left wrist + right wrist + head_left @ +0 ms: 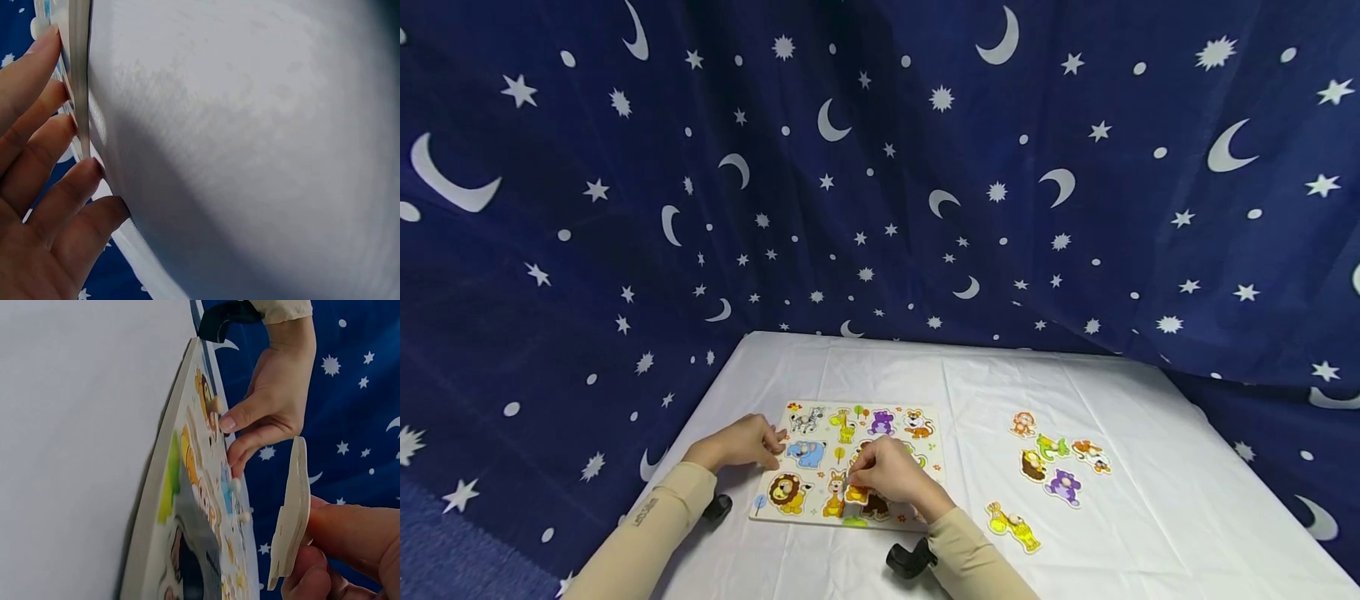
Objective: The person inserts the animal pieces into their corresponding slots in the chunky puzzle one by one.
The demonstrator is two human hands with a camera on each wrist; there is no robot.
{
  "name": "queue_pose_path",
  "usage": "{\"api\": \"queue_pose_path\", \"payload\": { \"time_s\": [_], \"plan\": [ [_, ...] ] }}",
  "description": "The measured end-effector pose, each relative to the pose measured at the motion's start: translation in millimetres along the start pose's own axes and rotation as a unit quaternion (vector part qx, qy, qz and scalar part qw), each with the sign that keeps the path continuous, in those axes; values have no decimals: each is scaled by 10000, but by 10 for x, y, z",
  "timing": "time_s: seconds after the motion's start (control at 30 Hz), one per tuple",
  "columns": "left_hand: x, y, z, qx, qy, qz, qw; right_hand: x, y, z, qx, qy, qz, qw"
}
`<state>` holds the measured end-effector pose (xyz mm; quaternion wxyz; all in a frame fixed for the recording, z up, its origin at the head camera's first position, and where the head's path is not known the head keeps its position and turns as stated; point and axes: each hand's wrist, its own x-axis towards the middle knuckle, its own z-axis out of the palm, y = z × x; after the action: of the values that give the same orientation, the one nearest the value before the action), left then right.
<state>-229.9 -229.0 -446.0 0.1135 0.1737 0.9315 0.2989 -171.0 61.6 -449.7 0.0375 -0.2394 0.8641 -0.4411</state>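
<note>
Right hand: grip pinching a puzzle piece just above the puzzle board.
Left hand: grip relaxed, straight fingers on board's edge.

No legible text, label, brand, number or sign is showing in any view. A small dark marking is appearing on the left sleeve, too blurred to read.
</note>
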Motion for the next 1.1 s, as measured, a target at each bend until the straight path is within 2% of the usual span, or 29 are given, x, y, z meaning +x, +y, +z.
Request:
{"api": "queue_pose_path", "payload": {
  "time_s": [0.37,0.6,0.83,1.1],
  "plan": [
    [22,-29,-3,104,-117,125,9998,37,-63,95,35,-84,-78,9999],
    [25,-33,0,65,-117,-22,9999,63,-102,138,51,-158,-161,9997],
    [31,0,-17,84,-25,-25,10000,108,-108,167,-191,-142,-290,9993],
    [13,4,-9,58,-109,-18,9999,116,-79,235,-273,-164,-400,9987]
  ]
}}
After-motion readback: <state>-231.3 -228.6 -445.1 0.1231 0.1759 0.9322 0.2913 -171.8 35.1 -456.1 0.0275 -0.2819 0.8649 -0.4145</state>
